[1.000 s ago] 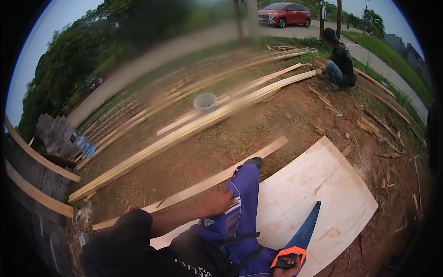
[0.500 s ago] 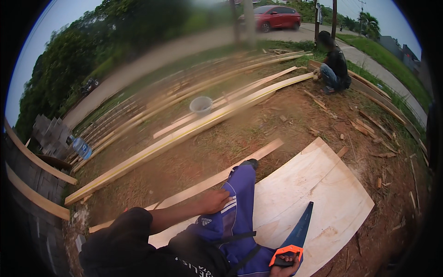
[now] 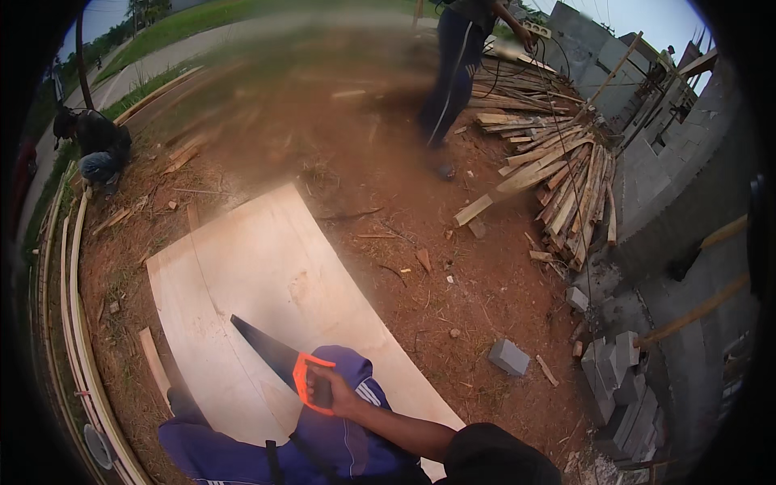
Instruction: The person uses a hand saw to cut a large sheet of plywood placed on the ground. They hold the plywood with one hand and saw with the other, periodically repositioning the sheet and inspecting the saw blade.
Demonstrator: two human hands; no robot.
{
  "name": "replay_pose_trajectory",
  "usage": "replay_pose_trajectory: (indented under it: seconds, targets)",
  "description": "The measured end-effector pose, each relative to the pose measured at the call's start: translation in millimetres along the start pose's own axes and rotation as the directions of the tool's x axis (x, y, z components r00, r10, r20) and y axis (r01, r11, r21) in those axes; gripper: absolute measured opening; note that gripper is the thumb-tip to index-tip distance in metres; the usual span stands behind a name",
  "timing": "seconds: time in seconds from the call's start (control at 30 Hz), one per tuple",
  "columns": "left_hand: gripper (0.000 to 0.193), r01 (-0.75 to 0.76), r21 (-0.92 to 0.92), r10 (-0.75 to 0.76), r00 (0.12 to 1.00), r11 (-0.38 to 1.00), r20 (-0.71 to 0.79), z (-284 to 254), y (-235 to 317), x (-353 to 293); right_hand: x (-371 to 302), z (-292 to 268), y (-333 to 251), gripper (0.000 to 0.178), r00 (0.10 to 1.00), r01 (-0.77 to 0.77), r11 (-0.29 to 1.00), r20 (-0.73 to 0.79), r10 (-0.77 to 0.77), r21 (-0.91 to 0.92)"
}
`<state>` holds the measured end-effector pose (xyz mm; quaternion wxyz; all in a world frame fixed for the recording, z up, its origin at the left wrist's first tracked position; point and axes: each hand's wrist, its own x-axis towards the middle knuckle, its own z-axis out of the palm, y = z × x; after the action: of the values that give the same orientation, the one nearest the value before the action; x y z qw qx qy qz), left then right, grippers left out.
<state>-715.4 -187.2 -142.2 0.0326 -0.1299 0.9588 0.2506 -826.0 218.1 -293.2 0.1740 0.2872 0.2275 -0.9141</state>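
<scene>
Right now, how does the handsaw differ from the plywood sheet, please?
The handsaw is held in the right hand; the plywood sheet lies on the ground. The handsaw has a dark blade and orange handle; the plywood sheet is pale. The handsaw is much smaller than the plywood sheet. Both are close to the person's legs.

Open for passing above the pale plywood sheet [image 3: 259, 250], ahead of the saw [image 3: 275, 354], and over the reddish soil [image 3: 485, 311] past the sheet's right edge; obstructed nearer the body by the saw blade (slanting forward and left from the right hand [image 3: 342, 396]) and by purple-trousered legs [image 3: 339, 440]. Blocked farther right by a grey block [image 3: 508, 357], then by a block stack [image 3: 629, 404] and a pile of boards [image 3: 572, 190]; bounded far left by long boards [image 3: 77, 299], and ahead by a standing person [image 3: 453, 69].
</scene>
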Motion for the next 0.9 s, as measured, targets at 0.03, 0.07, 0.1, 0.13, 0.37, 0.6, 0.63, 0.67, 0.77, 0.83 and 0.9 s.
replay_pose_trajectory:
  seconds: [0.03,0.07,0.1,0.13,0.37,0.6,0.63,0.67,0.77,0.83,0.9]
  targets:
    - [0.036,-0.003,0.019,0.003,1.0,1.0,0.012,-4,1,-8,-1,-2,1,0.032,1.0,0.023,0.999,-0.012,-0.022,0.038]
    - [0.036,-0.006,0.034,0.005,1.0,0.999,0.029,-7,4,-13,-5,0,2,0.032,0.999,0.036,0.997,-0.02,-0.034,0.062]
    - [0.036,-0.009,0.04,0.007,0.999,0.999,0.045,-12,0,-15,-7,2,6,0.033,0.999,0.043,0.996,-0.025,-0.041,0.083]
    - [0.037,-0.008,0.045,0.005,0.998,0.999,0.061,-16,-3,-17,-6,-2,10,0.033,0.999,0.047,0.995,-0.006,-0.047,0.09]
    - [0.038,0.016,0.041,-0.022,0.99,0.999,0.14,-26,-20,-18,7,-12,25,0.02,0.998,0.004,0.981,0.054,-0.014,0.194]
    - [0.041,0.027,0.037,-0.034,0.976,0.999,0.214,-22,-43,-8,5,-3,17,0.021,0.999,0.047,0.991,-0.032,-0.044,0.122]
    - [0.042,0.025,0.038,-0.033,0.973,0.999,0.23,-21,-49,-6,5,-5,17,0.022,0.999,0.046,0.994,-0.023,-0.044,0.097]
    - [0.042,0.025,0.035,-0.033,0.969,0.999,0.244,-20,-55,-4,5,-8,19,0.022,0.999,0.043,0.996,-0.014,-0.042,0.073]
    - [0.042,0.116,0.116,-0.144,0.952,0.986,0.269,-10,-76,17,8,-15,24,0.024,1.0,0.024,0.999,-0.007,-0.024,0.024]
    - [0.041,0.133,0.153,-0.187,0.881,0.979,0.435,-11,-108,58,12,-10,27,0.025,1.0,0.015,1.0,0.027,-0.015,-0.02]
    - [0.043,0.094,0.138,-0.149,0.866,0.986,0.477,-7,-111,74,11,-12,28,0.026,0.998,0.031,0.997,0.058,-0.027,-0.071]
